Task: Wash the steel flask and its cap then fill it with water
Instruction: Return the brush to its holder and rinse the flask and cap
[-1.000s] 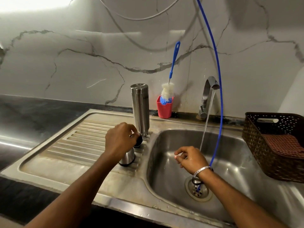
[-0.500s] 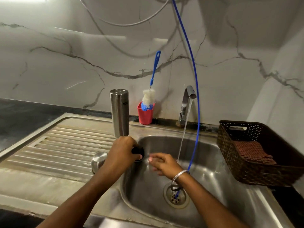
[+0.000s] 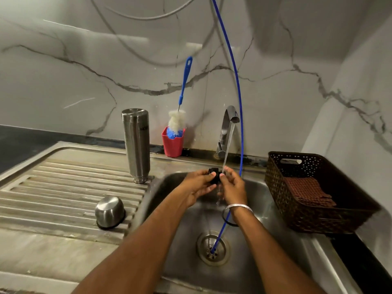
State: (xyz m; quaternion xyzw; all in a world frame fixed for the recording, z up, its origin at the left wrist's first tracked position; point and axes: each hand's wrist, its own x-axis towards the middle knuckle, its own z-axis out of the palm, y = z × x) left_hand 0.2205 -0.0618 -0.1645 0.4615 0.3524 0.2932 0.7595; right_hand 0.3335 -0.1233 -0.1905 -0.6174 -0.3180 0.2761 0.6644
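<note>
Both hands (image 3: 216, 183) – fingers pinch black cap (image 3: 215, 176) under tap stream | red cup (image 3: 172, 145) – brush (image 3: 177, 124) inside

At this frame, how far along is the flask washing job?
Done, apparently: the steel flask stands upside down on the drainboard, and a steel cup-shaped cap lies inverted nearby. In hand: the left hand and right hand hold a small black stopper under the tap's running stream. Left: filling the flask.
</note>
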